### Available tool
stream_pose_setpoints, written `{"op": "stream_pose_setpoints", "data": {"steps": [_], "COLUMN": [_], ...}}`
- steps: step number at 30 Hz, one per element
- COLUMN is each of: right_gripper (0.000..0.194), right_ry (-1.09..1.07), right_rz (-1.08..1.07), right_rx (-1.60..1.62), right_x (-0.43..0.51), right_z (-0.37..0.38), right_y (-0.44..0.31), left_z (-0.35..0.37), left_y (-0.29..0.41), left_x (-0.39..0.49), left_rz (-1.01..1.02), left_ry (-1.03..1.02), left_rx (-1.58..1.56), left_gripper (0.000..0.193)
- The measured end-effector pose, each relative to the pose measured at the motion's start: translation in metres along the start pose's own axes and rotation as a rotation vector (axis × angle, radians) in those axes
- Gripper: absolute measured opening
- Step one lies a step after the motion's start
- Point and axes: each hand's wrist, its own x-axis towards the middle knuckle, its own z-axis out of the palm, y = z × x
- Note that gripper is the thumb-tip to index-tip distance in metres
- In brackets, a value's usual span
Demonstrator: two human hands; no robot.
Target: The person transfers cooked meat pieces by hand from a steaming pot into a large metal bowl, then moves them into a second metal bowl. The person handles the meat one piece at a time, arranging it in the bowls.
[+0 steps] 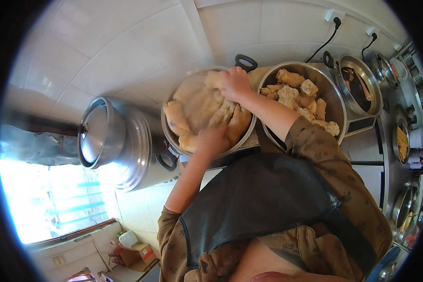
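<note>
A large steel pot (164, 124) with steam over it is packed with pale meat pieces that look like pig's trotters (176, 114). My left hand (213, 141) is over the pot's near side, its blurred fingers among the pieces; whether it grips one cannot be told. At the far right rim, my right hand (235, 84) has its fingers on a pale piece (214, 79) and appears to hold it. To the right, under my right forearm, a steel basin (339, 100) contains several more knobbly meat pieces (289, 78).
A tall lidded steel pot (135, 148) stands at the left beside the tiled wall. On the right, a steel pan (376, 95) with dark liquid sits on a cooker. Black plugs (337, 22) are in wall sockets. More bowls line the counter at far right. A cardboard box (141, 255) lies lower left.
</note>
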Motion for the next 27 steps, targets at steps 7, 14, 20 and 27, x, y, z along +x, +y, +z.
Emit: {"op": "stream_pose_setpoints", "data": {"steps": [7,14,20,27], "right_gripper": [0.054,0.052,0.054,0.079], "right_ry": [-0.256,-0.287,-0.187,-0.143], "right_rz": [0.055,0.035,-0.018,0.029], "right_rx": [0.104,0.242,0.294,0.122], "right_x": [0.015,0.008,-0.006,-0.055], "right_z": [-0.012,-0.012,0.011,-0.033], "right_y": [0.014,0.030,0.038,0.015], "left_z": [-0.010,-0.021,-0.009,-0.014], "left_y": [0.004,0.011,0.002,0.006], "left_x": [0.005,-0.001,0.001,-0.001], "left_rz": [-0.043,-0.012,-0.017,0.031], "left_ry": [-0.115,-0.115,-0.128,-0.041], "left_rx": [0.014,0.011,0.017,0.001], "left_gripper": [0.044,0.049,0.052,0.047]}}
